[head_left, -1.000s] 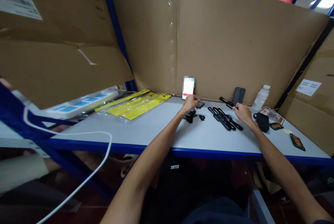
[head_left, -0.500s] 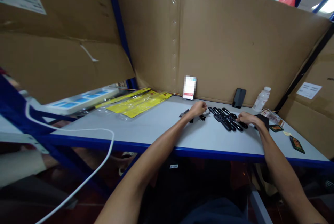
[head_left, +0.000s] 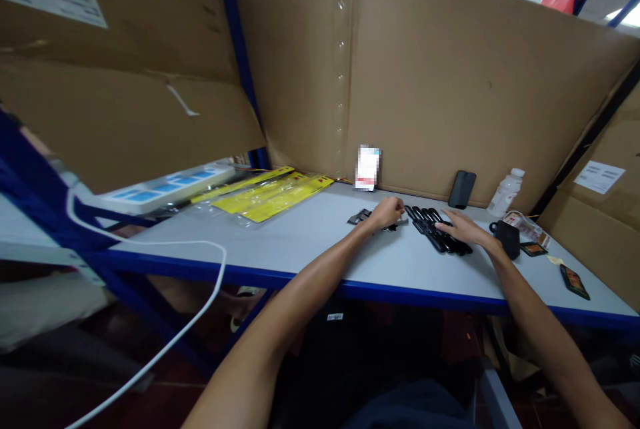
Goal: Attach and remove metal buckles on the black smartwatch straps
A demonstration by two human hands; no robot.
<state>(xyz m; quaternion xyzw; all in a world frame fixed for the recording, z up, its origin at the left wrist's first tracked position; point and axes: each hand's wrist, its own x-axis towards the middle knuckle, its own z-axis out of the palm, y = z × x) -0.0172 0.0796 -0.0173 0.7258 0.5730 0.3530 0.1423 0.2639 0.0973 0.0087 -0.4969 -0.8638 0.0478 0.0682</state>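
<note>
My left hand (head_left: 388, 212) is closed, fingers bent together, just left of a row of black handles (head_left: 436, 232). Whatever it holds is too small to make out. Beneath and beside it lie small dark metal parts (head_left: 359, 216) on the grey table (head_left: 305, 242). My right hand (head_left: 464, 226) reaches over the right part of the black handles, its fingers stretched out and apart, the thumb resting on or just above them. The handles lie side by side at a slant, partly hidden by this hand.
Yellow-backed clear packets (head_left: 275, 196) and a white power strip (head_left: 165, 188) lie at left. A lit phone (head_left: 367, 168) and a dark phone (head_left: 462, 189) lean on the cardboard. At right are a bottle (head_left: 506, 193), a black case (head_left: 507, 238) and a small dark packet (head_left: 574, 281).
My right hand has opened from a pinch and moved left over the handles, which lie closer together. My left hand stays closed in nearly the same place. The view has shifted slightly.
</note>
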